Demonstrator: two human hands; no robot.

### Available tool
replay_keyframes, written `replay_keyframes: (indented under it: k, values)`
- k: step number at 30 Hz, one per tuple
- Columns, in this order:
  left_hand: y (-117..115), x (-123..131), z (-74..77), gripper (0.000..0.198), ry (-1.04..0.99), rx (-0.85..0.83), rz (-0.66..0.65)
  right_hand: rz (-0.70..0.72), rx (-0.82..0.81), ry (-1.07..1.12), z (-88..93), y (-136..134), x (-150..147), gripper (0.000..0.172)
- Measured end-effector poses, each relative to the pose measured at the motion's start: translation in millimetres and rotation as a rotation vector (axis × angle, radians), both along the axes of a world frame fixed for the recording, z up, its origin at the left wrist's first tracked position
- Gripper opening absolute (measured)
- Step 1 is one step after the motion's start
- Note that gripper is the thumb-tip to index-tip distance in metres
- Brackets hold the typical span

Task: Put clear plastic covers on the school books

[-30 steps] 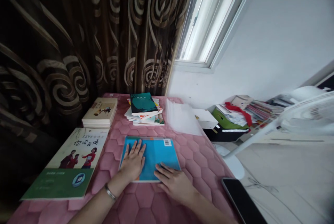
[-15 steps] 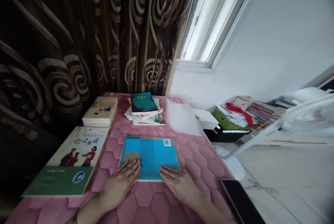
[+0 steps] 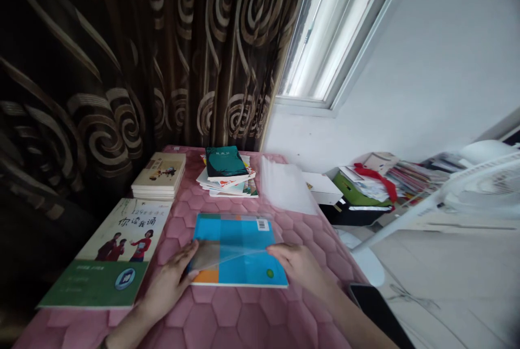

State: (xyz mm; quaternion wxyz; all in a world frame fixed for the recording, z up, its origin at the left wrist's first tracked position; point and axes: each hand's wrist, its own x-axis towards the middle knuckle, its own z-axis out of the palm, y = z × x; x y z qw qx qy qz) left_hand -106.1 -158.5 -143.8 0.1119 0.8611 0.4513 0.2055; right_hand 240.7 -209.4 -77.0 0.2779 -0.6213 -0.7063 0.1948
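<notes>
A blue book with a barcode lies flat on the pink quilted table in front of me. A clear plastic cover lies over it, its near edge lifted off the book's lower part. My left hand grips that cover at the book's left edge. My right hand grips it at the right edge. An orange patch and a small green dot show on the uncovered bottom strip of the book.
A large green-and-white book lies to the left, with a stack of beige books behind it. A pile topped by a dark green book and a stack of clear sleeves sit at the back. A black phone lies right; a white fan stands beyond.
Both hands slid off the book's face to its left and right edges. The near edge of the clear cover has come up, baring the book's bottom strip.
</notes>
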Motion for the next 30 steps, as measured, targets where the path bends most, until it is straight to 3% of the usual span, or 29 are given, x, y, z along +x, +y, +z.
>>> replay_keyframes:
  k: [2,5,8,10,14,18,24,30]
  values:
    - [0.2,-1.2,-5.2,0.060,-0.013,0.013,0.069,0.015,0.003,-0.039,20.2,13.4,9.0,0.033]
    - [1.0,-0.4,-10.3,0.057,0.026,0.062,0.042,-0.047,0.098,-0.091,52.1,47.1,18.3,0.034]
    - [1.9,0.1,-11.4,0.051,0.065,0.114,-0.003,-0.027,0.186,-0.142,74.9,97.9,18.9,0.032]
    - [1.7,0.0,-10.7,0.050,0.071,0.144,-0.001,-0.099,0.208,-0.273,82.1,135.3,16.5,0.029]
    - [-0.4,0.3,-7.8,0.050,0.076,0.162,-0.004,-0.185,0.208,-0.346,79.8,196.8,10.6,0.026]
    - [-1.7,1.3,-5.8,0.050,0.084,0.157,-0.005,-0.274,0.184,-0.397,65.7,228.8,4.3,0.026]
    - [-0.5,0.1,-8.8,0.053,0.080,0.183,-0.012,-0.418,0.138,-0.430,47.2,243.3,-5.6,0.026]
    - [0.6,-0.4,-11.6,0.054,0.015,0.203,-0.021,-0.443,0.168,-0.412,45.1,240.0,-7.2,0.026]
